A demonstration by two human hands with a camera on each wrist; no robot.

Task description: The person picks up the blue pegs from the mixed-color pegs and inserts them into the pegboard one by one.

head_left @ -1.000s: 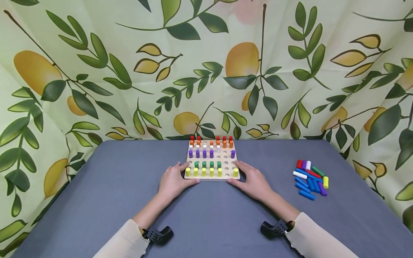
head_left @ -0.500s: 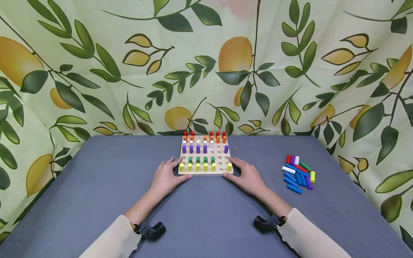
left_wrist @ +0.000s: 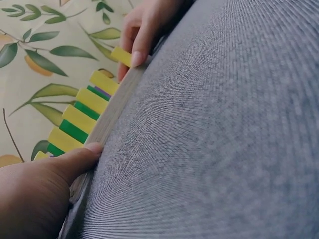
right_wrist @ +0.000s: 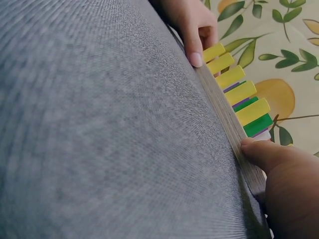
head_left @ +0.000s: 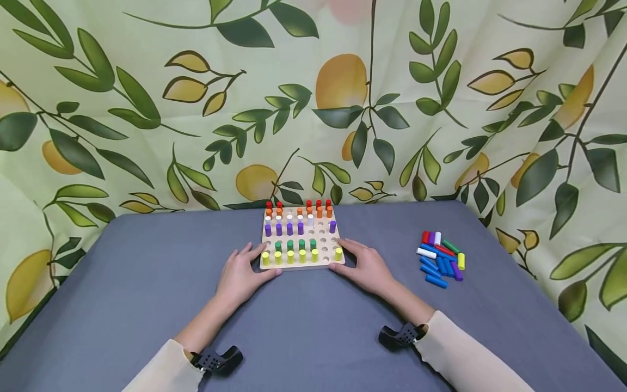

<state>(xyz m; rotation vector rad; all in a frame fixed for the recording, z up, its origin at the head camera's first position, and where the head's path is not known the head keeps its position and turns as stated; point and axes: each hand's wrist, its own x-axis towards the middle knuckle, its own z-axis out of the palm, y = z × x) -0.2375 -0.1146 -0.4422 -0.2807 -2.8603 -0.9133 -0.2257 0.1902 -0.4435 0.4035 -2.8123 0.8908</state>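
Note:
A wooden pegboard [head_left: 300, 267] lies on the table with rows of coloured pegs upright in its holes. Yellow pegs [head_left: 302, 256] line the front, with green pegs [head_left: 290, 246] and purple pegs [head_left: 289, 229] behind; white, orange and red pegs stand farther back. Several holes toward the right are bare. My left hand [head_left: 240, 275] grips the board's near left corner, its thumb [left_wrist: 82, 162] against the front edge. At the near right corner my right hand [head_left: 366, 270] does the same, thumb [right_wrist: 259, 152] on the front edge and fingers along the side.
Loose pegs lie in a pile on the table to the right, mostly blue pegs [head_left: 436, 281], with a yellow peg [head_left: 461, 261] and a green peg [head_left: 451, 246] among others. A patterned cloth [head_left: 274, 125] hangs behind the grey table [head_left: 313, 326].
The head view has turned right, so the board, hands and loose pegs sit farther left in the frame. Both hands keep their hold at the board's corners.

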